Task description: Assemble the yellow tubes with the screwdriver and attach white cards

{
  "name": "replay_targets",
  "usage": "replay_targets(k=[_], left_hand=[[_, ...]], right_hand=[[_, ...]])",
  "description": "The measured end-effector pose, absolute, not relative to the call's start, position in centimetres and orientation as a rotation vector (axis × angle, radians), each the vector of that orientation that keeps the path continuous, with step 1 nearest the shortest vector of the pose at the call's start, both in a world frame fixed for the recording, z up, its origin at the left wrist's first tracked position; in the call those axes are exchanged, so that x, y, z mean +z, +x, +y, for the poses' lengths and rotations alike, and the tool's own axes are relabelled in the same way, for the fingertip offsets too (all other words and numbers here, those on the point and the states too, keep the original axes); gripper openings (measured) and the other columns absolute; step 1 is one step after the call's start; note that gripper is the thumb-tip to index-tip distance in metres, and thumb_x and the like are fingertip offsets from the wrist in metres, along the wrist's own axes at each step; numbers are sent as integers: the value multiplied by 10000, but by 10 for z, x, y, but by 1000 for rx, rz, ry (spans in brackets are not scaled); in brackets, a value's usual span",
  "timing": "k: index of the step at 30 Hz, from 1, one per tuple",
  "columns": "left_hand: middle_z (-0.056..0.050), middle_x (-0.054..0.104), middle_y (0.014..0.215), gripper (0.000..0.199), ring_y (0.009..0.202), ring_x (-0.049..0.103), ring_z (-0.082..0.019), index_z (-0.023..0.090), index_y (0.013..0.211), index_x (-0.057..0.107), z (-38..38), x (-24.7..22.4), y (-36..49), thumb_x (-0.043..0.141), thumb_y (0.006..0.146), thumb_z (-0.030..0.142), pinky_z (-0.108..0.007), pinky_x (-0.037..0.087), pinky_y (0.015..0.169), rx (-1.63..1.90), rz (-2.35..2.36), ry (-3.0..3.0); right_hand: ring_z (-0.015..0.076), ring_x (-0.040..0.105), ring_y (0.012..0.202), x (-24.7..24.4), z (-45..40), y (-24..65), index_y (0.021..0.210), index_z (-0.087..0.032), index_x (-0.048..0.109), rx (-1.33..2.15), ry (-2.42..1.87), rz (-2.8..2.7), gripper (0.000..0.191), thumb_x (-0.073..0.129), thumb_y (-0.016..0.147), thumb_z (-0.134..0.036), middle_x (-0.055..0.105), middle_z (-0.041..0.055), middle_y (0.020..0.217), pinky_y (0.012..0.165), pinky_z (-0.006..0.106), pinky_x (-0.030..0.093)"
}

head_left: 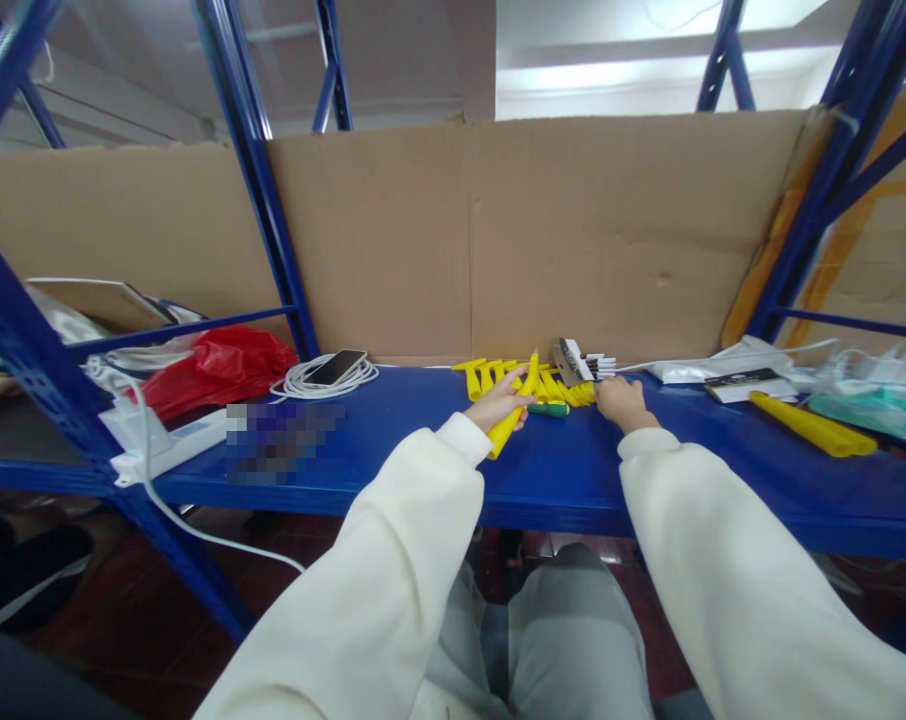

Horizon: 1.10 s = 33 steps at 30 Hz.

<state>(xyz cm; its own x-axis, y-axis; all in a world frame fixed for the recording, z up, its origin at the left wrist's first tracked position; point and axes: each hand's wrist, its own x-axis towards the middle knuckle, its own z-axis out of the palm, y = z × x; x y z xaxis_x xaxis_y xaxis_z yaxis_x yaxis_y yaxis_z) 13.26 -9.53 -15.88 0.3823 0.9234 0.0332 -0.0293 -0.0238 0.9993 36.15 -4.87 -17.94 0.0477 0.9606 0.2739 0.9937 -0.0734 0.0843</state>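
Note:
My left hand (pixel 496 402) is closed around a yellow tapered piece (pixel 505 432), wide at the lower end and narrowing to a thin tip above the fingers. Behind it, several similar yellow tapered pieces (pixel 485 377) lie in a row on the blue shelf. A green screwdriver-like handle (pixel 549 409) lies just right of my left hand. My right hand (pixel 622 402) rests at the right end of the yellow row, fingers curled; what they hold, if anything, is hidden. Just behind it are thin white rods with dark ends (pixel 601 366) and a black-and-white card packet (pixel 571 361).
On the blue shelf (pixel 393 440), a phone (pixel 337 367) lies on a coiled white cable (pixel 300 381) at left, near a red plastic bag (pixel 224 368) and white power strip (pixel 190 440). At right lie a larger yellow piece (pixel 813 425) and plastic packets (pixel 749 360). Cardboard (pixel 543 240) stands behind.

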Motion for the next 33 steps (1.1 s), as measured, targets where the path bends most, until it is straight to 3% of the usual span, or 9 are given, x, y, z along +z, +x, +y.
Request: replay_targets(k=[7,12,17,26,33], left_hand=[[31,590,748,759,453,481,-67,278,1547,297,-95,-157,131,562,877,41,-172,371,426,937,853,1304],[25,592,745,744,465,492,-74,272,1552,280,-91,-157,129,536,889,52,-175,384,445,885,832,1257],[30,597,746,795,472,498,-71,306,1561,262,-89,-159,127,592,872,86,-174,402,470,838,807,1260],[35,588,710,779,454,500,-75,281,1574,238,-94,-157,129,523,891,39,-173,386,444,837,840,1290],[36,595,726,829,458,502,-73,300,1578,226,-91,-160,129,575,866,61,-175,389,451,824,818,1315]], right_hand=[[312,592,1204,-178,-45,359,1084,-99,705,-307,-2040,-1893,340,421,897,-81,659,227,1229,974,429,419],[258,620,1053,-174,-33,343,952,-183,698,-58,-1418,-1807,230,477,894,-212,707,128,1080,970,407,466],[233,622,1017,-177,-31,323,829,-215,650,146,-1002,-1817,175,544,891,-340,699,98,1045,965,408,478],[225,633,1005,-178,-34,319,756,-215,613,222,-905,-1853,177,608,852,-363,689,95,1038,977,416,470],[225,642,966,-179,-34,318,789,-216,621,291,-905,-1811,296,645,833,-508,688,81,1005,928,406,495]])
